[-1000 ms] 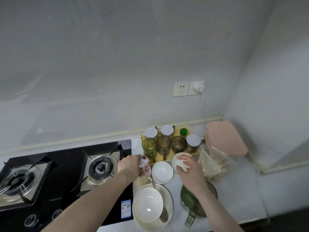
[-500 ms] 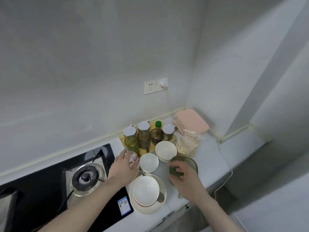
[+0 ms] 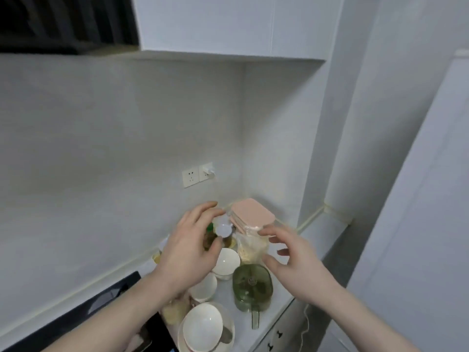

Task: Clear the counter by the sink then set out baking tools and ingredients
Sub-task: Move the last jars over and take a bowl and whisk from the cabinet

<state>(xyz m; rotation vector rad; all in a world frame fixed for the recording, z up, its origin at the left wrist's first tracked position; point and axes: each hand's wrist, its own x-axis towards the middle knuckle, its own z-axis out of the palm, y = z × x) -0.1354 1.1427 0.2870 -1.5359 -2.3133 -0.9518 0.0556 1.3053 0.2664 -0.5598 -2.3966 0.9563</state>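
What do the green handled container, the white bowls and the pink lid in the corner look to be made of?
Green handled container: translucent tinted plastic, most likely; light passes through its walls and moulded handle. White bowls: glazed ceramic by the look, opaque with glossy highlights. Pink lid: matte plastic or silicone, with soft rounded corners and no shine; which of the two I cannot tell.

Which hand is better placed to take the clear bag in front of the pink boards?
Probably the right hand: its open fingers already reach the clear bag. The left hand is busy at the white-lidded jar.
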